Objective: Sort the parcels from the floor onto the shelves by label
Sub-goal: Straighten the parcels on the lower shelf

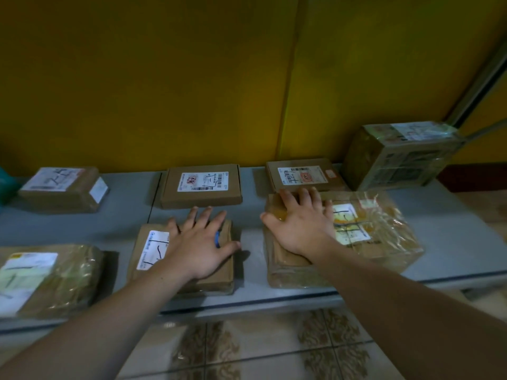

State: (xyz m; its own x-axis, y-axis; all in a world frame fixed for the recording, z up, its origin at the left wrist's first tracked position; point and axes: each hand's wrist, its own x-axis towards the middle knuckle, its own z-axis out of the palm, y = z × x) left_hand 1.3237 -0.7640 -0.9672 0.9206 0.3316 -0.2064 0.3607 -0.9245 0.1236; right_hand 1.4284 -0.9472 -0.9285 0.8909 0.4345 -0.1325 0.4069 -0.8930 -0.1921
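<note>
tiled floor (247, 349) shows below the front lip of the grey shelf (274, 301). the left hand (200, 242) lies flat, fingers spread, on a small brown parcel (219, 281). the right hand (301, 223) presses open-palmed on the tape-wrapped parcel (384, 242) beside it. neither hand grips anything. both parcels sit near the lip, so the step looks like seating them: slide each straight back under a flat palm, labels up. room behind is short. a flat carton (201, 186) lies just beyond the left parcel, and a second carton (301, 175) lies close against the right one. bare shelf separates the two parcels.
</note>
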